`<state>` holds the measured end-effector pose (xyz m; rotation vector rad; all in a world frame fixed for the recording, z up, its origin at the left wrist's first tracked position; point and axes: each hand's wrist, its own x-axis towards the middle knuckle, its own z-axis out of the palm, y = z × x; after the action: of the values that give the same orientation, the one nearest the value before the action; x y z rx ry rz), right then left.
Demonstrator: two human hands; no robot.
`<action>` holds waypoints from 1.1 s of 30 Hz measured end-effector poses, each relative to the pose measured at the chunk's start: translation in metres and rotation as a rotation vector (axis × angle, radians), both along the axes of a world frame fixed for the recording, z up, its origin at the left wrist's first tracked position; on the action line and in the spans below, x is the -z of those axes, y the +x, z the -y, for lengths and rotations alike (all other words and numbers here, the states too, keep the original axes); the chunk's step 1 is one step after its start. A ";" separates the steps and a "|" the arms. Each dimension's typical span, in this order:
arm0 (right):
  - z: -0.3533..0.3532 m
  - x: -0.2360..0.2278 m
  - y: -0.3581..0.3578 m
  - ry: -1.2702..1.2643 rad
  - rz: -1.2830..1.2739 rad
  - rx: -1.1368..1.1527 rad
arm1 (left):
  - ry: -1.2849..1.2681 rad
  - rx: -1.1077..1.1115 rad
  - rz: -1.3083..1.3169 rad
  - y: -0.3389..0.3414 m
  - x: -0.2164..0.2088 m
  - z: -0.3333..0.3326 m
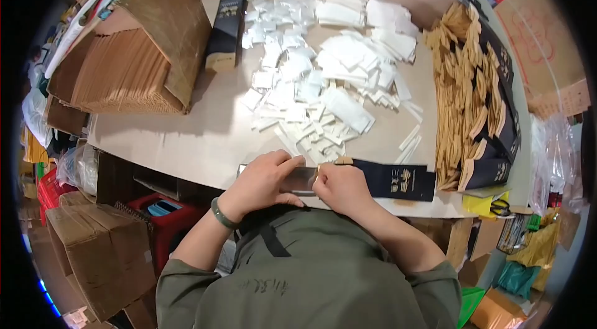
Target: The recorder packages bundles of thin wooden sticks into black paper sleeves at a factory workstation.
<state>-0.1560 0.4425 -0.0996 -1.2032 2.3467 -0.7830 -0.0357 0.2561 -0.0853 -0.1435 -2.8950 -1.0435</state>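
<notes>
Beige tabletop (pixel 149 142) spans a cluttered workroom. At left, an open carton (pixel 171 21) holds brown cardboard sheets (pixel 118 77) on edge, perhaps for easy pulling. The left hand (pixel 264 181) arches loosely, thumb spread from fingers, a shiny strip (pixel 301 180) between them. Ahead, white packets (pixel 326 64) are heaped, seemingly for quick reach. The right hand (pixel 343 187) is curled closed, apparently pinching the strip's right end (its fingertips are partly hidden). A navy paper bag (pixel 380 181) lies flat just right of it; farther right, upright bags (pixel 463 99) stand packed together, likely saving space.
</notes>
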 end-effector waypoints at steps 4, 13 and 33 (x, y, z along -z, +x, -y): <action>0.020 -0.010 -0.053 -0.161 -0.371 -0.083 | -0.097 -0.495 -0.082 -0.012 0.010 0.061; 0.060 0.026 -0.093 -0.440 -0.437 -0.193 | -0.030 -0.759 -0.082 -0.064 0.047 0.096; 0.008 0.016 -0.122 0.002 -0.395 0.013 | -0.328 -0.636 -0.330 0.029 -0.008 0.086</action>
<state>-0.2782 0.4350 -0.1158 -1.4540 2.6651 -0.5870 -0.0064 0.1703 -0.0772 0.5062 -2.5005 -0.3908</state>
